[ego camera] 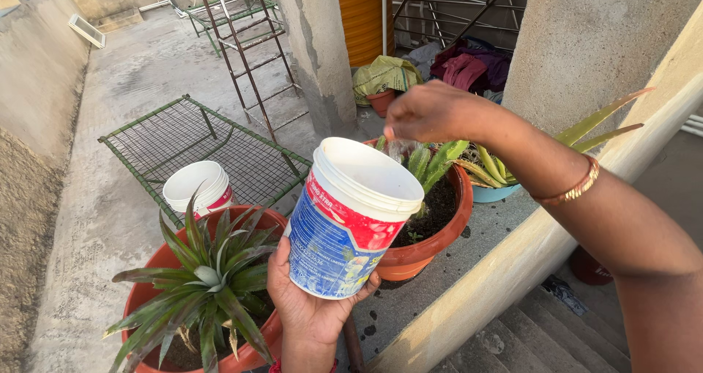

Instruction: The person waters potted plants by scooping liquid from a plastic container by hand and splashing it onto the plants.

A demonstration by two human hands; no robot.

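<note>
The left hand (311,300) cradles a white plastic tub with a red-and-blue label (350,219) — fingers (366,283) wrapped beneath it; the right hand (432,113), fingers pinched together, hovers above an orange clay pot (432,245).

Rooftop terrace of a home — open air, bare concrete floor (139,87) bounded by a rough parapet wall (33,87) at 9 o'clock. Terracotta pots (432,248) of spiky succulents line a concrete ledge (505,270) at 3 o'clock; stairs (542,336) drop away at 5 o'clock. At 12 o'clock, a metal ladder frame (249,58), a wire-mesh cot (198,146) on the floor, and heaped clothes (469,65) — domestic clutter.
</note>
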